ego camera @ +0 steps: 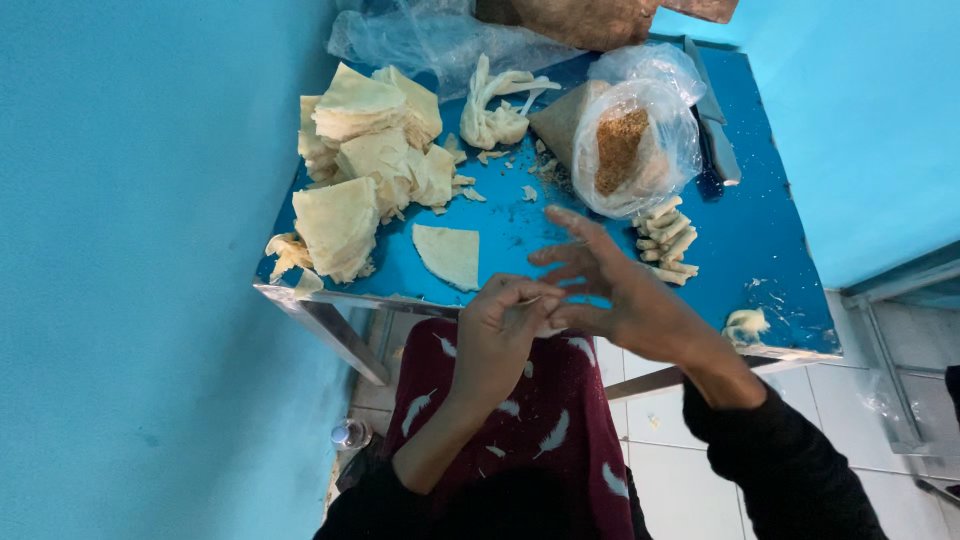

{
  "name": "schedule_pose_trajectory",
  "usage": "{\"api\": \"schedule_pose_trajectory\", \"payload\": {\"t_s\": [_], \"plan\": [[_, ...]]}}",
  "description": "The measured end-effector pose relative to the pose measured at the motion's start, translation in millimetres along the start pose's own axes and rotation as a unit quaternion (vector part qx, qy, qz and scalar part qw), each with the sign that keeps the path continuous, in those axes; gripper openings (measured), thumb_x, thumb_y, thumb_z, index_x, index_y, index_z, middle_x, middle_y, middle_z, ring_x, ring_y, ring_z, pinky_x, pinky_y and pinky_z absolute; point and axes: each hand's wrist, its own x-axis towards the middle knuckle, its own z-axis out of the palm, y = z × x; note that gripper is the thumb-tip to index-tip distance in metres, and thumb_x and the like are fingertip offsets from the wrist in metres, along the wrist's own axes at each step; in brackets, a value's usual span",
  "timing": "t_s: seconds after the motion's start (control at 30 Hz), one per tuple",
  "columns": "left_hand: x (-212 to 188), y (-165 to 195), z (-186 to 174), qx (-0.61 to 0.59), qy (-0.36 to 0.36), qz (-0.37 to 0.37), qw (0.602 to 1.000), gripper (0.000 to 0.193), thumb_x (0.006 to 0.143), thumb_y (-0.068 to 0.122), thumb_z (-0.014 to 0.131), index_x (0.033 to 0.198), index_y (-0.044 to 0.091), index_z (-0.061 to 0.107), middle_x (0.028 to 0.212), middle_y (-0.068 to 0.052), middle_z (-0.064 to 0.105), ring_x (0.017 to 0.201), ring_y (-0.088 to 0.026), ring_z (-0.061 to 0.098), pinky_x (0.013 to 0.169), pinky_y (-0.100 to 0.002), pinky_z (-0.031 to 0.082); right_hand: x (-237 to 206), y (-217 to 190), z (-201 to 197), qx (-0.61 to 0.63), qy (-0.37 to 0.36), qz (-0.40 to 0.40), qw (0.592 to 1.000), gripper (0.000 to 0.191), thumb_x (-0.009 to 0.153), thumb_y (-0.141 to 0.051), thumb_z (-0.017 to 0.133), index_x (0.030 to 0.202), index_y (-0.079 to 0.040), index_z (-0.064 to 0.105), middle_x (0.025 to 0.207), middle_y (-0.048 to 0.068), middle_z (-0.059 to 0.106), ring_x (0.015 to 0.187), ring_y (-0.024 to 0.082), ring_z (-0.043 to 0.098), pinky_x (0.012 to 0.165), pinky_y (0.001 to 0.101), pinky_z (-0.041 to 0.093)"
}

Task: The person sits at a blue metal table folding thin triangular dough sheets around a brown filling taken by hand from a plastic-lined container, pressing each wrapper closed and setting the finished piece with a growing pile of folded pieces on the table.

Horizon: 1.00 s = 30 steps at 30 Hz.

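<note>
My left hand (497, 335) is curled near the front edge of the blue table (745, 240), its fingertips pinched on a small pale strip of dough that I can barely see. My right hand (610, 290) hovers beside it with fingers spread, palm toward the left hand, touching it at the fingertips. A single quarter-round pastry sheet (449, 254) lies flat on the table just beyond my hands. Several finished pale rolls (665, 242) are stacked to the right of my right hand.
Piles of folded pastry sheets (360, 170) cover the table's left side. A clear bag with brown crumbly filling (630, 150) sits at the back right, crumpled dough scraps (500, 105) behind. A knife (715, 125) lies along the right edge. Turquoise walls close both sides.
</note>
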Motion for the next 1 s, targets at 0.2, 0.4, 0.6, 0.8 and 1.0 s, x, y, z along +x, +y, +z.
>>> {"api": "schedule_pose_trajectory", "payload": {"t_s": [0.2, 0.4, 0.6, 0.8, 1.0], "plan": [[-4, 17, -6, -0.067, -0.012, -0.048, 0.997, 0.041, 0.098, 0.008, 0.067, 0.137, 0.002, 0.057, 0.108, -0.007, 0.074, 0.093, -0.008, 0.068, 0.080, -0.024, 0.057, -19, 31, -3, 0.006, 0.004, 0.089, 0.996, 0.091, 0.084, -0.003, 0.073, 0.159, -0.020, 0.024, 0.111, 0.010, 0.065, 0.090, 0.020, 0.074, 0.085, 0.0382, 0.064], [-14, 24, -25, -0.098, 0.034, -0.020, 0.994, 0.033, 0.101, 0.005, 0.063, 0.133, 0.000, 0.060, 0.111, -0.009, 0.073, 0.089, -0.009, 0.064, 0.080, -0.024, 0.056, 4, 96, -9, -0.207, 0.115, -0.011, 0.972, 0.081, 0.097, 0.004, 0.067, 0.163, -0.018, 0.026, 0.103, 0.010, 0.065, 0.094, 0.023, 0.068, 0.083, 0.0401, 0.057], [-18, 34, -37, -0.059, 0.082, 0.012, 0.995, 0.026, 0.101, 0.005, 0.061, 0.127, 0.001, 0.064, 0.109, -0.007, 0.073, 0.092, -0.009, 0.065, 0.080, -0.024, 0.055, 35, 102, -18, -0.200, 0.236, -0.136, 0.941, 0.078, 0.093, -0.002, 0.073, 0.157, -0.014, 0.030, 0.111, 0.017, 0.063, 0.098, 0.031, 0.067, 0.079, 0.0399, 0.057], [-12, 15, -36, -0.007, 0.080, 0.026, 0.996, 0.020, 0.102, 0.007, 0.063, 0.121, 0.000, 0.067, 0.108, -0.007, 0.074, 0.098, -0.012, 0.069, 0.086, -0.026, 0.056, 26, 79, -6, -0.263, 0.219, -0.091, 0.935, 0.084, 0.092, 0.005, 0.076, 0.158, -0.016, 0.028, 0.116, 0.015, 0.066, 0.100, 0.028, 0.069, 0.080, 0.0375, 0.057], [27, -1, -5, -0.044, 0.008, 0.082, 0.996, 0.042, 0.100, 0.007, 0.064, 0.138, 0.000, 0.048, 0.124, -0.010, 0.065, 0.114, -0.014, 0.063, 0.093, -0.030, 0.053, 5, 42, 6, 0.040, 0.186, -0.030, 0.981, 0.106, 0.086, 0.009, 0.074, 0.163, -0.018, 0.006, 0.115, 0.014, 0.060, 0.088, 0.014, 0.067, 0.072, 0.0291, 0.058]]}}
